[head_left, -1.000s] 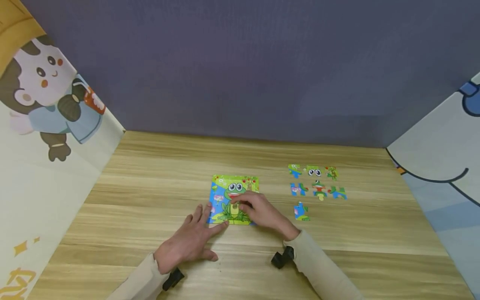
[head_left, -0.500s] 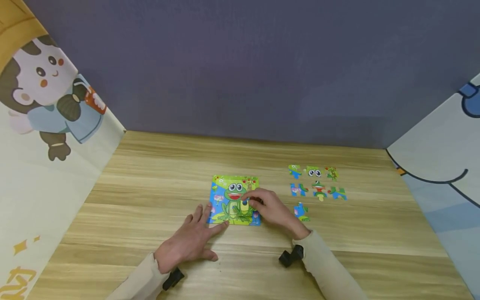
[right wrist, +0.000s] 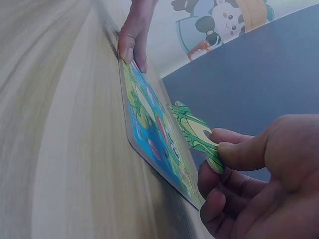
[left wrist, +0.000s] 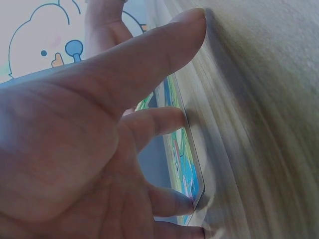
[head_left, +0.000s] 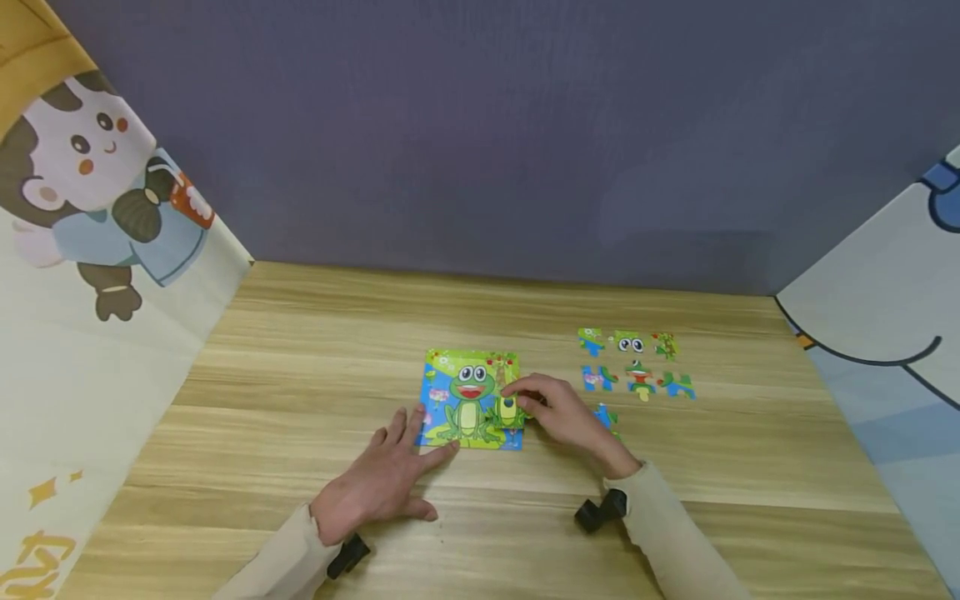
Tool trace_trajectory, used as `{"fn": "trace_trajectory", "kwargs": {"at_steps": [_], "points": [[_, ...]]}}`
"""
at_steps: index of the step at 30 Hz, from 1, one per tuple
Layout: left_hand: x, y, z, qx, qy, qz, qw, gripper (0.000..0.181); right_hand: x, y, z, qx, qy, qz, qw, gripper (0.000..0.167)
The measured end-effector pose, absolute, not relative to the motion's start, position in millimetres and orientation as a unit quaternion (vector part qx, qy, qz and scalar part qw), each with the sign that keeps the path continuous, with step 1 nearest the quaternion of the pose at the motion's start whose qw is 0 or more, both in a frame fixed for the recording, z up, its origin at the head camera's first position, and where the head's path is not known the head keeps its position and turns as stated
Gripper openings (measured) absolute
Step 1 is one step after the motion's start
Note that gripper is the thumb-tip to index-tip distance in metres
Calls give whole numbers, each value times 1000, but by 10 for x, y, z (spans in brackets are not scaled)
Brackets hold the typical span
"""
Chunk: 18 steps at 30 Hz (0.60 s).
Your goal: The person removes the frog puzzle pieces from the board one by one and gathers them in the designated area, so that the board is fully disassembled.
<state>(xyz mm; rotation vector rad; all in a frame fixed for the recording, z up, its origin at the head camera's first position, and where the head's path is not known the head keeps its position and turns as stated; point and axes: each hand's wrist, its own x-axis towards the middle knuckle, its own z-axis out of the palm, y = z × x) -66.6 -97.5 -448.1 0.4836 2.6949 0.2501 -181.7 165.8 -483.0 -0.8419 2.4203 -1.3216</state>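
Note:
In the head view a square frog puzzle board [head_left: 467,417] lies on the table, its printed frog facing up. My left hand [head_left: 378,483] rests with fingers spread at the board's lower left edge; the left wrist view shows fingertips [left wrist: 172,119] touching that edge. Thumb and fingers of my right hand [head_left: 558,412] pinch a puzzle piece with the frog's yellow-green belly [right wrist: 194,130]. The right wrist view shows this piece raised above the board and tilted. In the head view it overlaps the board's right side.
Several loose puzzle pieces lie on the wooden table [head_left: 337,333] right of the board, among them the eyes piece [head_left: 630,343] and the mouth piece [head_left: 641,380]. A blue corner piece [head_left: 603,414] is partly behind my right hand. A dark panel [head_left: 510,167] stands at the back.
My right hand has moved to the right with the belly piece, from the board's middle to its right side, uncovering the printed belly. My left hand has stayed in place.

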Motion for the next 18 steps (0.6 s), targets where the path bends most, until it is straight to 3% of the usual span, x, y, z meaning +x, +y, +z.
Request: {"fn": "trace_trajectory", "kwargs": {"at_steps": [18], "points": [[-660,-977,-4477,178,962,89,186,86,-1837,2007,-4867,-259,830,-478,124,25]]}}
